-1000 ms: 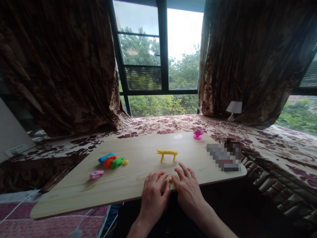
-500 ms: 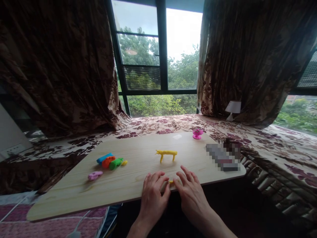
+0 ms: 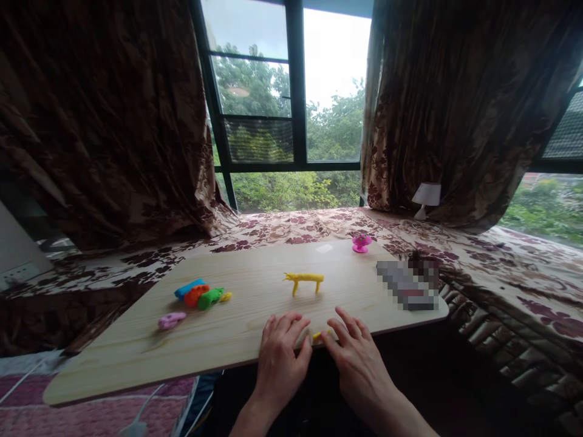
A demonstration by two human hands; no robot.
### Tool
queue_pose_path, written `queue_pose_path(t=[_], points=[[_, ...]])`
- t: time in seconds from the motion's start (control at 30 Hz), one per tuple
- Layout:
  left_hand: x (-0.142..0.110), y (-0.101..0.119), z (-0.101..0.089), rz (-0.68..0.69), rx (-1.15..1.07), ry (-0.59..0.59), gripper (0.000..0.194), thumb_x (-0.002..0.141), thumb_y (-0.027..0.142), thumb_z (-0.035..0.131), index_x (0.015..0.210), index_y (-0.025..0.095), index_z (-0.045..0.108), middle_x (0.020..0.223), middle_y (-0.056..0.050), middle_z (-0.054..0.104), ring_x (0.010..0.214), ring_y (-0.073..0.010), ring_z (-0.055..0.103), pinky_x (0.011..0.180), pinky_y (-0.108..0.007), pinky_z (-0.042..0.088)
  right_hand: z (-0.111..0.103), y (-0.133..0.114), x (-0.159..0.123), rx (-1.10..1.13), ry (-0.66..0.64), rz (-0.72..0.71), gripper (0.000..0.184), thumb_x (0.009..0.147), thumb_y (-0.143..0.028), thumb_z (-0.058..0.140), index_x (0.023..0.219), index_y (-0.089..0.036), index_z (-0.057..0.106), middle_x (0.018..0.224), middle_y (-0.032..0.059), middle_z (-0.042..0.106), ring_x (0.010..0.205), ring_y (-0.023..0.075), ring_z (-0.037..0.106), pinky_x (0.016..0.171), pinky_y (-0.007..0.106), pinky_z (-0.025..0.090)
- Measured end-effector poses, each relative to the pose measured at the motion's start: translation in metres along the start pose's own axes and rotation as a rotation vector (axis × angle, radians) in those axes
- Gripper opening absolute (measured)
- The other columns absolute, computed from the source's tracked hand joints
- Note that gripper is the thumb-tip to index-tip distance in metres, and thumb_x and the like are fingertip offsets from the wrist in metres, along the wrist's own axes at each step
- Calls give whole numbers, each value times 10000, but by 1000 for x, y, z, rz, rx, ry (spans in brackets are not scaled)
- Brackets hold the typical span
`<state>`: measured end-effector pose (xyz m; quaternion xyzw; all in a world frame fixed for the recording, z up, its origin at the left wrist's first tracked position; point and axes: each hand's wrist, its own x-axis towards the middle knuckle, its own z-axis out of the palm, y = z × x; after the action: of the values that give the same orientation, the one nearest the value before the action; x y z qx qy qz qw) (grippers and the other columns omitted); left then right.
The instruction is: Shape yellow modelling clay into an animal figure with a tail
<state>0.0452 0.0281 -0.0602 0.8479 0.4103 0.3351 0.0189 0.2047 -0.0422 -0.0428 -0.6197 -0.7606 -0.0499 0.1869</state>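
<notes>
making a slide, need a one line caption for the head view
Right hand at a small yellow piece, left hand beside it, yellow figure standing beyond.

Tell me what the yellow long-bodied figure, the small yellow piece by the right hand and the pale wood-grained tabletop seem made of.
Yellow long-bodied figure: probably modelling clay, matte; its uneven legs look hand-shaped.
Small yellow piece: perhaps the same clay, since the colour matches; finish unclear.
Pale wood-grained tabletop: wood or laminate, smooth; streaky grain fits either.
</notes>
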Motion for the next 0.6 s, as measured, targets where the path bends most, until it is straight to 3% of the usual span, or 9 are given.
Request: queue_pose_path(t=[0.23, 0.37, 0.47, 0.6], points=[[0, 0, -3, 8, 5, -20, 293, 809, 223, 470, 1066, 271, 601, 1110, -36, 591, 1067, -217, 517, 1033, -495, 279, -1, -1, 17, -1, 14, 49, 380, 724, -77, 450, 1064, -179, 585, 1265, 81, 496, 1325, 256, 203, 1039, 403, 192], [0, 2, -7, 47, 8, -58, 341, 821, 218, 456, 1126, 321, 570, 1157, -21, 565, 1108, -209, 491, 1043, -499, 259, 1, -2, 3, 19, 18, 20, 428, 768, -103, 442, 1174, -201, 534, 1287, 66, 486, 1332, 241, 186, 1049, 394, 173], [0, 5, -7, 60, 15, -57, 299, 834, 226, 441, 1055, 339, 608, 1138, -11, 569, 1105, -201, 492, 1046, -497, 248, 0, -3, -1, 18, 15, 23, 435, 781, -113, 442, 1200, -208, 515, 1296, 61, 479, 1332, 240, 184, 1050, 391, 175], [2, 7, -5, 26, 8, -33, 245, 837, 285, 462, 1020, 313, 622, 1089, -21, 597, 1060, -211, 521, 1020, -498, 282, 0, -2, 12, 0, 18, 60, 363, 795, -114, 431, 1120, -206, 564, 1274, 67, 492, 1326, 242, 201, 1041, 394, 195]])
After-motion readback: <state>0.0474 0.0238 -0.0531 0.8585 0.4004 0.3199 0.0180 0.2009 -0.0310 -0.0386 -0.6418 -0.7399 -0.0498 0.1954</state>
